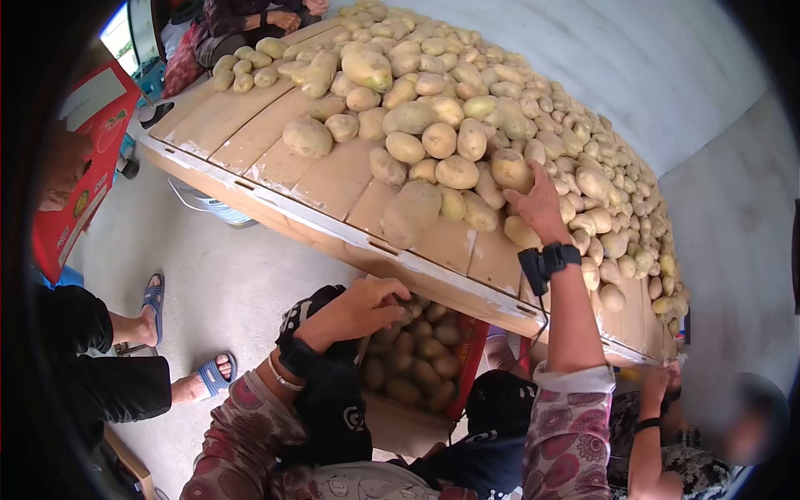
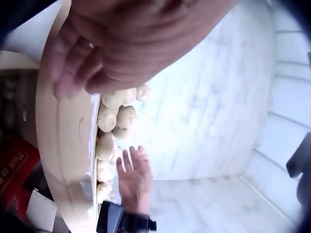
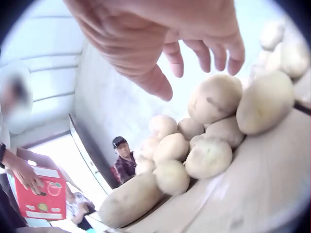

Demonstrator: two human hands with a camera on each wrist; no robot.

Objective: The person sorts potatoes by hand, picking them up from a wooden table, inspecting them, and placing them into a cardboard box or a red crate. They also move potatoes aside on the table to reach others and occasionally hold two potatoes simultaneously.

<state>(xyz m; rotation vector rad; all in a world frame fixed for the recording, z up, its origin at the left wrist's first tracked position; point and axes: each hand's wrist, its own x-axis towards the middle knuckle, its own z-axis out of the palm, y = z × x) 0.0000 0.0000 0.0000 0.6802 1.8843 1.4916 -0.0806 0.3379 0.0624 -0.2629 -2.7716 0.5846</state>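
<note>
My right hand (image 1: 540, 208) reaches over the pile on the table, thumb and fingers spread around a large potato (image 1: 510, 170). In the right wrist view, the same hand (image 3: 180, 53) hovers just above a potato with a dark mark (image 3: 215, 99), and a gap shows between palm and skin. Nothing is in its grasp. Near my lap, my left hand (image 1: 364, 310) hangs with loosely bent fingers over an open carton of potatoes (image 1: 408, 367). That hand (image 2: 112, 53) appears large and blurred in the left wrist view, beside the table's edge, and holds nothing.
The cardboard-covered table (image 1: 275, 171) bears a big heap of potatoes (image 1: 583, 175), running along a pale wall (image 1: 617, 67). A person at left holds a red apple carton (image 1: 96, 175). A bucket (image 1: 212, 204) stands under the table. Other people sit at the far end and right.
</note>
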